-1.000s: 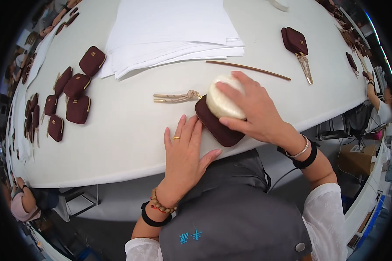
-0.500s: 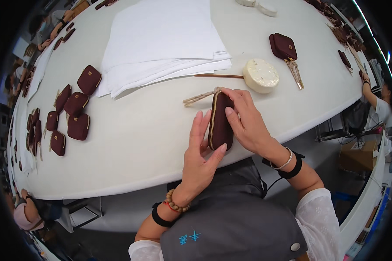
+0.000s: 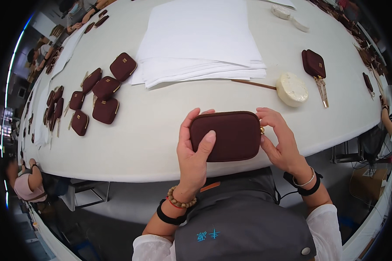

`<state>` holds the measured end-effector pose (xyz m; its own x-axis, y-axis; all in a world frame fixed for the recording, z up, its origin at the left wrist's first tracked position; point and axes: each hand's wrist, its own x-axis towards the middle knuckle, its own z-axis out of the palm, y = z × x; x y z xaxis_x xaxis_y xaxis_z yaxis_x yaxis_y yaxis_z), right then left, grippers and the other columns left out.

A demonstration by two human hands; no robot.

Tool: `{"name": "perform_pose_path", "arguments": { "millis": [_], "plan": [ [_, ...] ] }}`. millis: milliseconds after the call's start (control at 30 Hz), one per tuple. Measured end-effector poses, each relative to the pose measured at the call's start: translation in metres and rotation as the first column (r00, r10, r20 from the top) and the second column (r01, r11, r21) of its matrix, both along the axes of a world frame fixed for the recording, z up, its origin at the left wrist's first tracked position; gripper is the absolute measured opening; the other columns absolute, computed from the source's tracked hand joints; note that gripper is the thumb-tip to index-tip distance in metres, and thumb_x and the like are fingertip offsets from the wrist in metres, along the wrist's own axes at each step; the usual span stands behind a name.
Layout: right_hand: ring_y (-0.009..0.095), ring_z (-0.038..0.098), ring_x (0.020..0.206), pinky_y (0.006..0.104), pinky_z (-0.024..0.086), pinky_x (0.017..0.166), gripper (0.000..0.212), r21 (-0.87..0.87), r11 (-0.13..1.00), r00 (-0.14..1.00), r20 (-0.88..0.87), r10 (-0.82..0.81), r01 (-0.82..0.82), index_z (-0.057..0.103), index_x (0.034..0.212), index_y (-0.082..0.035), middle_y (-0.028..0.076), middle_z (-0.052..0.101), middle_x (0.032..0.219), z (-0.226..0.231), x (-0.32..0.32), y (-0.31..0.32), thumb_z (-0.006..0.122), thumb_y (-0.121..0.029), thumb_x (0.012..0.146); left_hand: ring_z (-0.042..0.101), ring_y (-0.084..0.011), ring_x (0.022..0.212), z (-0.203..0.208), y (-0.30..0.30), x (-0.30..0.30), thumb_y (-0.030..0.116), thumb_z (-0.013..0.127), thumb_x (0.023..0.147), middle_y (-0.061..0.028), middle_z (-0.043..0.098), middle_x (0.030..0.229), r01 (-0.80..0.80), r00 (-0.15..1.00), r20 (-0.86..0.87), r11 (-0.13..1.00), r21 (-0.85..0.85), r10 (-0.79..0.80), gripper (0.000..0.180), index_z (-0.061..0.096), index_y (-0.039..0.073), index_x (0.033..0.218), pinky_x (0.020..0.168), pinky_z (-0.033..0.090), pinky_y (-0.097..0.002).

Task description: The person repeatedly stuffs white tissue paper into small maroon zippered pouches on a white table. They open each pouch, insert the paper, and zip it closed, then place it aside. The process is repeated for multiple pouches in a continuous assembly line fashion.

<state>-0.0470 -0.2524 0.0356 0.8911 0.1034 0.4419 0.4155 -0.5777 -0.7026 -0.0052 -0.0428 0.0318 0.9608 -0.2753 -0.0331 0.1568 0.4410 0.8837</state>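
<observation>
- Hands, centre, as I see them from my remote station: the left hand (image 3: 193, 158) grips the left end of a maroon zipped pouch (image 3: 239, 139), thumb across the near face, fingers behind.
- Pouch, between the two hands, over the near side of the tabletop (image 3: 139, 152): long axis from left to right, zip along the upper edge, broad face toward my camera. I cannot tell whether its lower edge touches the surface.
- Right hand (image 3: 285, 145), at the pouch's right end: fingers bent, thumb parted from them, about a gold fitting (image 3: 262, 130); I cannot tell whether they pinch it. Each hand is at one end, so neither is clearly nearer; the left overlaps more of the face.
- Markings, left: a cluster of maroon pouches (image 3: 106, 88), several bearing small gold lettering, too small for me to read.
- Markings, centre: the held pouch shows me a plain face. Beyond it lies a stack of white paper (image 3: 200, 39); below, blue stitched characters (image 3: 214, 233) cross a dark grey apron (image 3: 248, 209).
- Markings, right: past a cream round block (image 3: 292, 89), a corded pouch (image 3: 314, 64) bears a similar gold mark.
</observation>
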Motion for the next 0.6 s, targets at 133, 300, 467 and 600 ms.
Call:
{"name": "perform_pose_path", "arguments": {
  "millis": [133, 300, 467, 600],
  "plan": [
    [0.032, 0.061, 0.082, 0.0398, 0.049, 0.08, 0.032, -0.083, 0.996, 1.0, 0.024, 0.015, -0.013, 0.054, 0.103, -0.002, 0.013, 0.062, 0.094, -0.008, -0.011, -0.001, 0.062, 0.004, 0.073, 0.058, -0.022, 0.112, -0.005, 0.003, 0.0, 0.018, 0.053, 0.098, -0.0182, 0.056, 0.126, 0.035, 0.999, -0.029, 0.995, -0.089, -0.037, 0.031, 0.045, 0.008, 0.126, 0.095, 0.051, -0.0358],
    [0.027, 0.055, 0.06, 0.036, 0.047, 0.06, 0.034, -0.223, 0.973, 0.998, -0.021, 0.055, -0.058, 0.056, 0.107, -0.001, 0.009, 0.057, 0.08, 0.001, -0.013, 0.0, 0.058, 0.005, 0.073, 0.063, -0.0231, 0.105, -0.007, 0.007, 0.003, 0.023, 0.044, 0.102, -0.0204, 0.059, 0.121, 0.054, 0.999, 0.011, 0.996, -0.071, -0.053, 0.025, 0.047, 0.008, 0.121, 0.089, 0.054, -0.0354],
    [0.025, 0.055, 0.057, 0.0344, 0.043, 0.05, 0.034, -0.258, 0.961, 0.995, -0.064, 0.082, -0.095, 0.056, 0.11, -0.001, 0.009, 0.054, 0.077, 0.001, -0.014, 0.006, 0.061, 0.001, 0.077, 0.062, -0.0197, 0.104, -0.004, 0.009, 0.007, 0.014, 0.065, 0.09, -0.0165, 0.061, 0.118, 0.118, 0.987, -0.106, 0.993, -0.015, -0.119, 0.037, 0.047, 0.008, 0.123, 0.089, 0.053, -0.0332],
    [0.024, 0.056, 0.058, 0.0344, 0.043, 0.049, 0.03, -0.402, 0.909, 0.993, -0.077, 0.086, -0.11, 0.055, 0.106, -0.003, 0.008, 0.054, 0.079, 0.012, -0.014, -0.003, 0.064, -0.002, 0.078, 0.061, -0.016, 0.101, -0.009, 0.02, 0.008, 0.007, 0.078, 0.079, -0.0096, 0.063, 0.107, 0.209, 0.97, -0.146, 0.974, 0.089, -0.194, 0.054, 0.047, 0.007, 0.124, 0.086, 0.054, -0.0304]
  ]
}}
